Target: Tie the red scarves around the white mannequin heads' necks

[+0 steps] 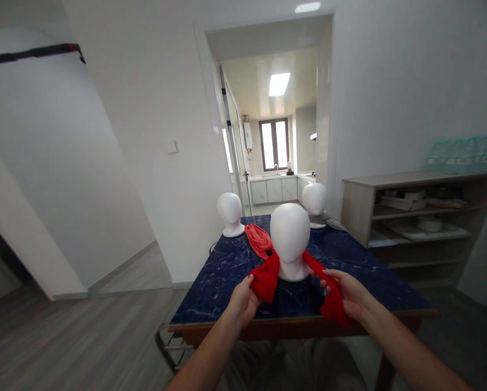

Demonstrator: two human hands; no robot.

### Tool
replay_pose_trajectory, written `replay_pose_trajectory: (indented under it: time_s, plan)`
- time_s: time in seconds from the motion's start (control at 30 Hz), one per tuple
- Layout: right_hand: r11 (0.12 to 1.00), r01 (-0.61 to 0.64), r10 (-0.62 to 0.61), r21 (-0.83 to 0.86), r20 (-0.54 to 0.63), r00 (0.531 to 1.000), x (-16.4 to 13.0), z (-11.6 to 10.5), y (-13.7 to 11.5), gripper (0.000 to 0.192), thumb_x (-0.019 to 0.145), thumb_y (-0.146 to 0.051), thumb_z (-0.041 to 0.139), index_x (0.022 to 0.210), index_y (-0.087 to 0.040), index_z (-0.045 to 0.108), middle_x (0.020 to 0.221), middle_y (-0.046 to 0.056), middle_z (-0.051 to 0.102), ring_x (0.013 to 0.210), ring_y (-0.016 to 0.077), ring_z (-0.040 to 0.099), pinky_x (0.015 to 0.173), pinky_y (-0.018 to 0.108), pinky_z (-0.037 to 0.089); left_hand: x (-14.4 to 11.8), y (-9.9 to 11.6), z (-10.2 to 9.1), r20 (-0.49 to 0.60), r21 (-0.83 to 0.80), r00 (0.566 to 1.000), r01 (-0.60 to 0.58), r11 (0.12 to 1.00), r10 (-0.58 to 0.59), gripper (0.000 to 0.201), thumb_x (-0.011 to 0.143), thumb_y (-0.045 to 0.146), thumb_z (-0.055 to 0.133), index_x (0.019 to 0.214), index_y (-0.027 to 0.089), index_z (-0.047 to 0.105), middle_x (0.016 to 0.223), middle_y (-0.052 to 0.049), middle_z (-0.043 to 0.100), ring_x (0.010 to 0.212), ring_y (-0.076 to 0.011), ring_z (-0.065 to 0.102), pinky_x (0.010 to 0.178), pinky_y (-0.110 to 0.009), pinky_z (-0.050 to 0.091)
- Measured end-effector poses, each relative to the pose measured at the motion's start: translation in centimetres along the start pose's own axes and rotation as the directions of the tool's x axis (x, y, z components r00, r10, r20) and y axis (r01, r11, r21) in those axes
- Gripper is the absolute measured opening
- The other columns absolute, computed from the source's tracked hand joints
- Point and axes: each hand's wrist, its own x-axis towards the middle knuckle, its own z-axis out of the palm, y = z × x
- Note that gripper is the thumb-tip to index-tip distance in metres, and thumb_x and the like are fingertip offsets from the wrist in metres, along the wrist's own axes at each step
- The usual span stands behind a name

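A white mannequin head (290,233) stands upright near the front of the blue marble-patterned table (214,293). Behind its neck passes a red scarf (267,277), whose two ends come forward on either side. My left hand (243,301) pinches the end left of the neck. On the right, my right hand (345,290) grips the other end, which hangs down over the table's front edge. The part of the scarf behind the neck is hidden by the mannequin head. A coral-pink folded cloth (258,240) lies just behind the left end.
Two more white mannequin heads stand farther back, one at the left (229,213) and one at the right (314,202). Grey cloth (335,223) lies by the right one. A shelf unit (361,209) with bottled water (463,155) on top stands to the right.
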Motion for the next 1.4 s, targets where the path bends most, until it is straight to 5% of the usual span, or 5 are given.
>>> replay_pose_trajectory:
  time_s: [0.43,0.7,1.0,1.23,1.4]
  plan:
    - [0.946,0.21,-0.226,-0.247,-0.038,0.973,2.6,-0.4,3.9,0.016,0.088,-0.017,0.068,0.104,-0.016,0.069,0.091,0.007,0.079,0.054,0.0114,0.063,0.048,0.023,0.054,-0.6,-0.9,0.0,0.238,0.554,0.957,0.008,0.832,-0.168,0.04,0.07,0.027,0.093,0.1,0.01,0.073,0.092,-0.013,0.08,0.075,-0.0211,0.075,0.07,-0.028,0.053]
    - [0.887,0.328,-0.363,-0.324,-0.053,0.93,4.0,-0.9,5.7,0.032,0.099,-0.049,0.062,0.104,-0.018,0.07,0.093,0.011,0.079,0.054,0.0167,0.067,0.048,0.031,0.059,-2.0,-1.9,2.7,0.296,0.18,0.936,0.14,0.974,-0.189,0.033,0.097,0.037,0.054,0.104,0.012,0.074,0.095,-0.013,0.078,0.084,-0.022,0.073,0.081,-0.032,0.054]
    - [0.756,0.538,-0.585,-0.372,-0.015,0.811,5.6,-0.6,6.9,0.043,0.083,-0.041,0.075,0.12,-0.023,0.064,0.083,0.003,0.075,0.06,0.0201,0.069,0.049,0.031,0.057,-1.1,-4.9,5.6,0.405,0.092,0.898,0.145,0.985,-0.17,0.049,0.057,0.013,0.058,0.104,0.011,0.073,0.094,-0.014,0.079,0.098,-0.0299,0.074,0.09,-0.042,0.056]
    - [0.499,0.696,-0.8,-0.515,0.034,0.599,6.7,-0.5,6.1,0.027,0.079,-0.039,0.077,0.096,-0.024,0.062,0.094,0.003,0.073,0.089,0.0213,0.07,0.079,0.03,0.058,0.7,-5.2,7.2,0.434,0.349,0.901,-0.149,0.925,-0.018,0.051,0.055,0.006,0.061,0.102,0.011,0.078,0.084,-0.011,0.079,0.082,-0.0237,0.074,0.074,-0.03,0.052]
    - [0.491,0.718,-0.773,-0.494,0.132,0.62,5.7,0.2,5.6,0.032,0.081,-0.048,0.08,0.096,-0.021,0.07,0.101,0.008,0.077,0.097,0.0247,0.071,0.089,0.035,0.056,1.4,-6.0,6.4,0.416,0.426,0.906,-0.263,0.866,0.07,0.042,0.071,0.018,0.069,0.111,0.014,0.077,0.09,-0.01,0.079,0.074,-0.0201,0.069,0.069,-0.029,0.05]
